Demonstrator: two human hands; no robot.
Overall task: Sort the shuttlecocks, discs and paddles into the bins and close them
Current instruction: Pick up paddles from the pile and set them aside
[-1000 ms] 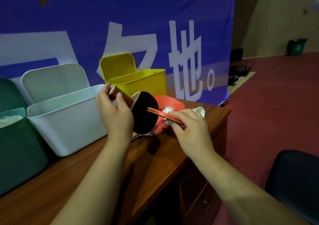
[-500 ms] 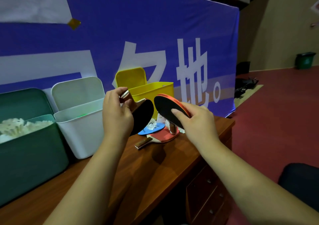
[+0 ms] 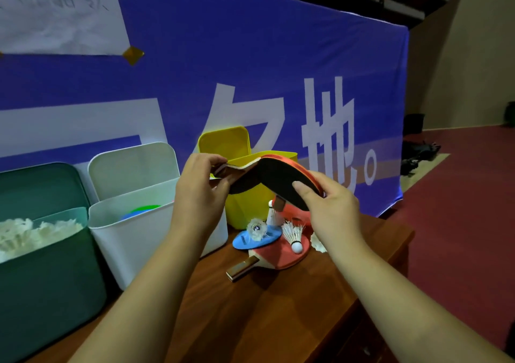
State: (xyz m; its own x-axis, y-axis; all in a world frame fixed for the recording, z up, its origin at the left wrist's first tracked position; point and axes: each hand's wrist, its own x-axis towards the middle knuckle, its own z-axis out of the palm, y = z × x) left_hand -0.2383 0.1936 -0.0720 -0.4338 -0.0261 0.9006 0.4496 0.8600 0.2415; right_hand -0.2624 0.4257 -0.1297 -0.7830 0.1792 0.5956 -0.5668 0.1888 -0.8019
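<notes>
- A green bin (image 3: pixel 41 293) holding heaped shuttlecocks (image 3: pixel 33 231) and a white bin (image 3: pixel 125 240) were seen left of the left hand (image 3: pixel 199 195); a yellow bin (image 3: pixel 248 212) stood open just behind both hands.
- One paddle (image 3: pixel 243 186) was gripped by its handle in the left hand; a second paddle (image 3: pixel 278 178) was pinched across its blade by the curled right hand (image 3: pixel 334 212); the blades overlapped.
- Both were judged light, stiff and grippy on the rubber; the handle was judged the surest hold.
- Below the right hand, a third paddle (image 3: pixel 281 256), a blue disc (image 3: pixel 245 241) and a loose shuttlecock (image 3: pixel 292 233) were left lying; its feathers were judged fragile.
</notes>
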